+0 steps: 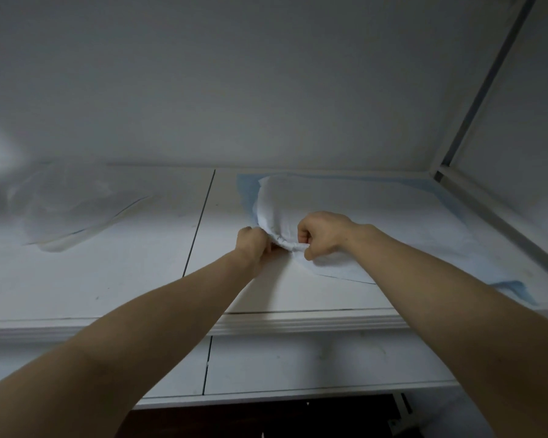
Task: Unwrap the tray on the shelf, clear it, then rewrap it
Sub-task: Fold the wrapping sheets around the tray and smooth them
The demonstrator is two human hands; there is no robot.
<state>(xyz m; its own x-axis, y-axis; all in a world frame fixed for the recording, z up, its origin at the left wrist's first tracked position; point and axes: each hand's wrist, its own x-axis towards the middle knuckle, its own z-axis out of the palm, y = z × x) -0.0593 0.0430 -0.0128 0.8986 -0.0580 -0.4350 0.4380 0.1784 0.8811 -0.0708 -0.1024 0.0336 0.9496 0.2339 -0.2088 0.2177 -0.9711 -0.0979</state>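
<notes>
A flat bundle covered by a white wrap with blue edges lies on the right half of a white shelf. The tray itself is hidden under the wrap. My left hand pinches a gathered, twisted corner of the wrap at its near left edge. My right hand is fisted around the same gathered fold, just to the right. Both hands touch the wrap, and my forearms reach up over the shelf's front edge.
A crumpled clear plastic sheet lies on the left of the shelf. A white wall stands behind, and a framed side panel closes the right. The shelf's moulded front lip runs below my arms.
</notes>
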